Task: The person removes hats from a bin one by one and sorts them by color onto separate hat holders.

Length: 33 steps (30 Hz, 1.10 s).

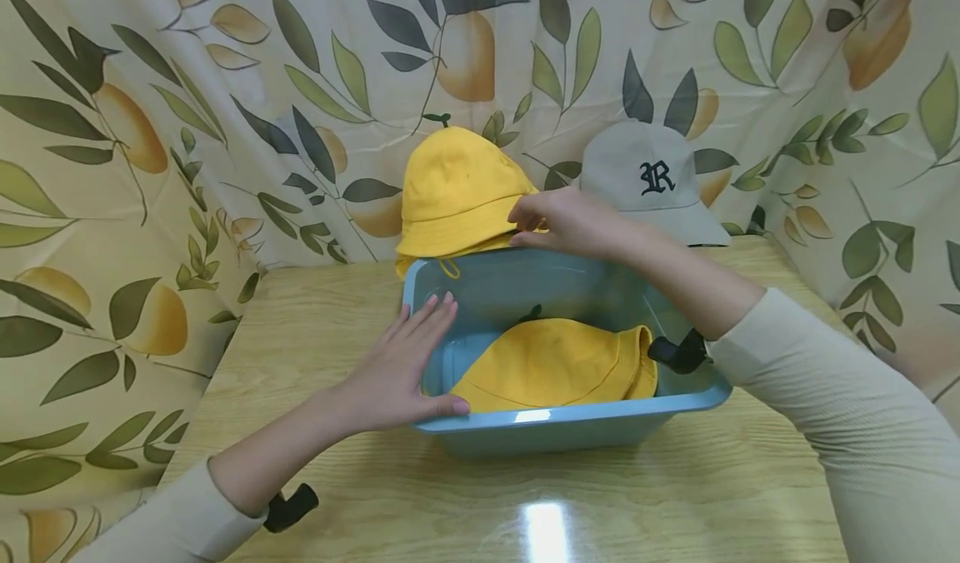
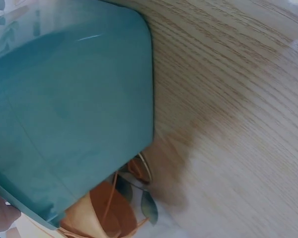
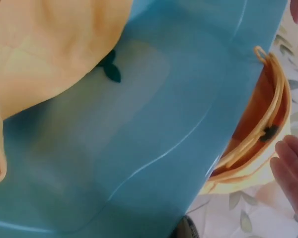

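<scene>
My left hand [image 1: 401, 371] rests on the left end of a blue plastic basin [image 1: 585, 420], its fingers spread along the left rim and its thumb on the front rim. A yellow bucket hat [image 1: 555, 363] lies on its side in the basin; the right wrist view shows its green leaf sprout [image 3: 111, 67]. Behind the back rim sits another yellow bucket hat [image 1: 457, 184] with a sprout on top. My right hand [image 1: 566, 221] reaches over the basin beside that hat's brim. In the right wrist view its fingers [image 3: 290, 173] look extended, with no hat between them.
A grey baseball cap [image 1: 637, 167] with a black letter R stands at the back right, behind the basin and partly behind my right forearm. The wood-grain table [image 1: 337, 480] runs under everything. A leaf-patterned cloth [image 1: 300, 130] hangs behind and at both sides.
</scene>
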Available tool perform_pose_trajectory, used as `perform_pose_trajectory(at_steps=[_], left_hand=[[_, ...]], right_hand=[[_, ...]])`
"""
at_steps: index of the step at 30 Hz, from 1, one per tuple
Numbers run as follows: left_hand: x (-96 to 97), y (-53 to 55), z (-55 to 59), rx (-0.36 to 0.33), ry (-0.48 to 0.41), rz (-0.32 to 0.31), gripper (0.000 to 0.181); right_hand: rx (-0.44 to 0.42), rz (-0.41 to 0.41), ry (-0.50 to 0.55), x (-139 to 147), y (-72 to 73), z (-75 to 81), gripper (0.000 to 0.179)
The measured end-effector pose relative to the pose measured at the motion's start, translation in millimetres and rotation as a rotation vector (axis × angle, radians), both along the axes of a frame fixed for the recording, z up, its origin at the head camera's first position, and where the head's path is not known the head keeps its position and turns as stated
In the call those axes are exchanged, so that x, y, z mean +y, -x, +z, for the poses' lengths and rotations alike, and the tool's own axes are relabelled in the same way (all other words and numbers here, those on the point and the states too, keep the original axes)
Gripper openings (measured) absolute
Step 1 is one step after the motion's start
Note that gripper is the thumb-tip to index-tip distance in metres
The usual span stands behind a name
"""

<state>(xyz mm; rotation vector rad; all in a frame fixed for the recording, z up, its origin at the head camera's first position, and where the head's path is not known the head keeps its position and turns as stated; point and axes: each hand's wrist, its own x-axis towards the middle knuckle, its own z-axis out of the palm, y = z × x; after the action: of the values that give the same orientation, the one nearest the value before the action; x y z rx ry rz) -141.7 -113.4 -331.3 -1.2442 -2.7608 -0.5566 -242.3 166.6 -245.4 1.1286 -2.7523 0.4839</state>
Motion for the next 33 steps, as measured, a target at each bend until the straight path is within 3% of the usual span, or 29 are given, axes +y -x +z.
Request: perform_pose_trajectory(at_steps=[12,21,27,33], left_hand=[[-0.5,0.3,-1.9,0.033,0.037,0.008,0.112],[-0.4,-0.6,-1.2,0.022,0.051,0.017,0.114],[-1.5,-0.7,-3.3,0.016,0.041,0.023,0.114],[-1.4,-0.3,-4.0,0.028,0.045,0.020,0.112]], right_hand=[[-0.156,0.185,-0.030,-21,3.8,-18.9,0.022],[-0.285,0.234,-0.268,-38,4.0,-48.3,0.029],[-0.372,0.232,-0.362,-41,10.8,-69.4,0.033],[-0.358,0.261,-0.502,-41,20.8,-90.0,0.023]])
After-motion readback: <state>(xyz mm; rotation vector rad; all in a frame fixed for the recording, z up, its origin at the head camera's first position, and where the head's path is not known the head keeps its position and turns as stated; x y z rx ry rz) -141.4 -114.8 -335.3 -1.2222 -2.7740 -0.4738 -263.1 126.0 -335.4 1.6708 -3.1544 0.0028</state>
